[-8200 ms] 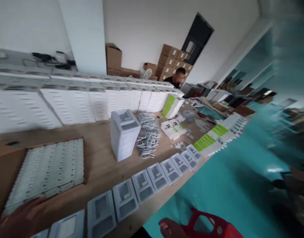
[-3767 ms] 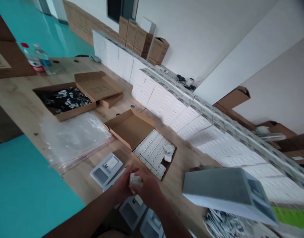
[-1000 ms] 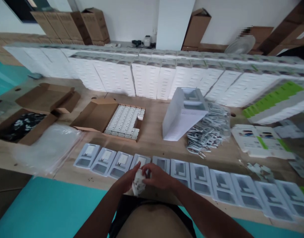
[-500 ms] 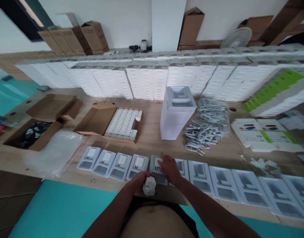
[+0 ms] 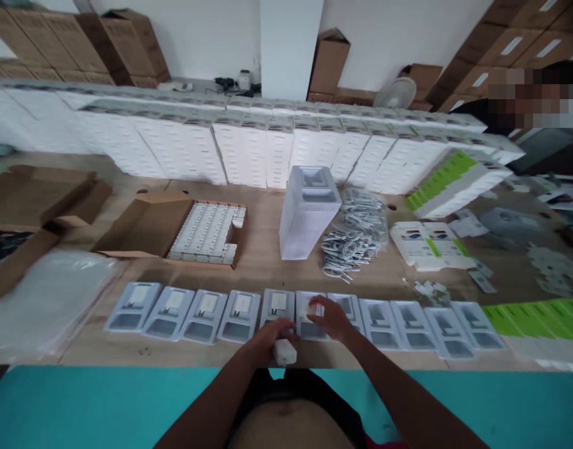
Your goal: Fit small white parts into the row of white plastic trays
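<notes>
My left hand is closed around a small white block at the table's front edge. My right hand hovers over a pale plastic tray, its fingers pinched on another white block, partly hidden and blurred. That tray belongs to a row of two-compartment trays along the front. To its left, a tray has a flat white block in its upper compartment, as do several others such as the leftmost tray. Trays on the right, like this tray, show a darker upper compartment.
Behind the row stand an open carton of white blocks, a tall stack of trays and bundled grey cables. Plastic bags lie left. White boxes form a wall at the back; a person is beyond, at right.
My view has turned right. My right hand has moved from the tray with a block in it to the tray on its right, and now pinches a white block. Fewer blocks show in my left hand.
</notes>
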Tool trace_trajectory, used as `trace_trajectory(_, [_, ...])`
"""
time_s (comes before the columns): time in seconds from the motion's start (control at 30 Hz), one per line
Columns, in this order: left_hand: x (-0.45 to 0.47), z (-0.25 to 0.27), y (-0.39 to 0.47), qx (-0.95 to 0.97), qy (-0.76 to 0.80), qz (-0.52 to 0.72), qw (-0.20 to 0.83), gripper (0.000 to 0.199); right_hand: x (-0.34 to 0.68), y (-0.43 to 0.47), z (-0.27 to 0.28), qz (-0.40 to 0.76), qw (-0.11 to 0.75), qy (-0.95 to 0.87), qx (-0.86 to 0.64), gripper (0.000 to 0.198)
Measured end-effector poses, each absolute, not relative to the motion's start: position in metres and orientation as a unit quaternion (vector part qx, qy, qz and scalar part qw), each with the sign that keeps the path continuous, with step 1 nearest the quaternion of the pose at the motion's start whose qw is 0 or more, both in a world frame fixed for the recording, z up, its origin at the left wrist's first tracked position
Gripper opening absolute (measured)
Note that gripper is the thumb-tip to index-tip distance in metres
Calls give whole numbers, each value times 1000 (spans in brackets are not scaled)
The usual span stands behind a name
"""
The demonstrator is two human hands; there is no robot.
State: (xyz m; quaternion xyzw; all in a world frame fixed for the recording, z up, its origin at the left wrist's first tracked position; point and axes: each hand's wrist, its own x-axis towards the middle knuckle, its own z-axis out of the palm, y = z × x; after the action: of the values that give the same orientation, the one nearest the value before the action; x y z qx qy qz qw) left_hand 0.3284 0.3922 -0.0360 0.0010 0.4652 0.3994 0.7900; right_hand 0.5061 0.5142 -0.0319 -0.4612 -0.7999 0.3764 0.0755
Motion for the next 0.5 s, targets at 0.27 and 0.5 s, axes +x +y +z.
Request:
trace_trajectory(0.27, [386, -62, 414, -34, 507, 407, 759, 39, 523, 549, -67, 253, 84, -904, -336, 17])
trace_trajectory(0.5, [433, -35, 427, 54, 547, 472, 689, 54, 585, 525, -30, 436, 63, -864, -244, 18])
